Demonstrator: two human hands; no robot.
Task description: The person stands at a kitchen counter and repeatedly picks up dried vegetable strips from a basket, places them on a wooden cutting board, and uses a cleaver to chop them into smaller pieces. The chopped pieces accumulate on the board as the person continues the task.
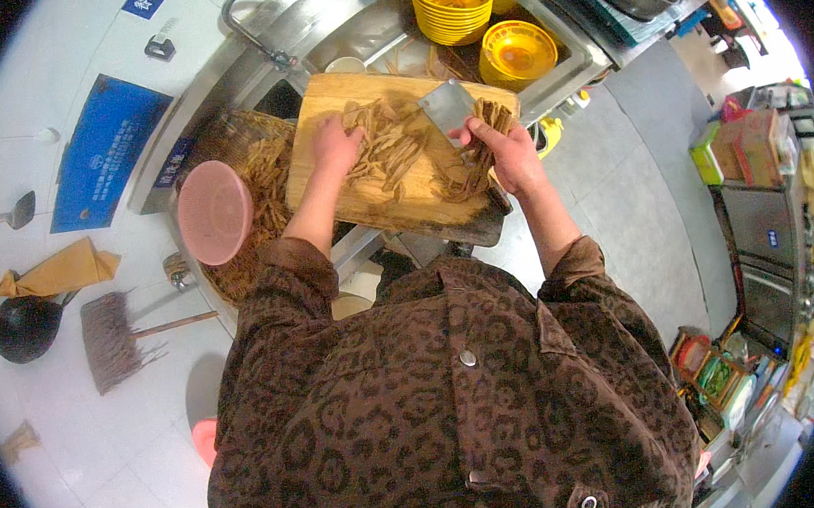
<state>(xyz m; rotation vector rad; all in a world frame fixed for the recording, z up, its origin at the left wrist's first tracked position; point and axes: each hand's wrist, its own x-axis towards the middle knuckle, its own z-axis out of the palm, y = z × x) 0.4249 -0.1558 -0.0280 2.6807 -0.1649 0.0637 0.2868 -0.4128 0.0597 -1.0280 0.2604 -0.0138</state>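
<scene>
A wooden cutting board (pixel 383 210) lies in front of me with brown, strip-like food pieces (pixel 388 138) spread over its middle. My left hand (pixel 338 144) rests at the left side of these pieces, its fingers touching them; whether it grips any cannot be told. On the board's right, my right hand (pixel 506 149) has its thumb and fingers around a bundle of long brown strips (pixel 493 117), some of which trail onto the wood. A cleaver's broad metal blade (pixel 448 106) is beside that hand, its handle hidden by the hand and strips.
Left of the board, a pink plastic basket (pixel 215 212) sits on a large woven basket (pixel 228 128) of brown strips. Behind are a faucet (pixel 242 25), a metal sink edge (pixel 577 61) and stacked yellow bowls (pixel 452 10), with more yellow bowls (pixel 517 51) to their right.
</scene>
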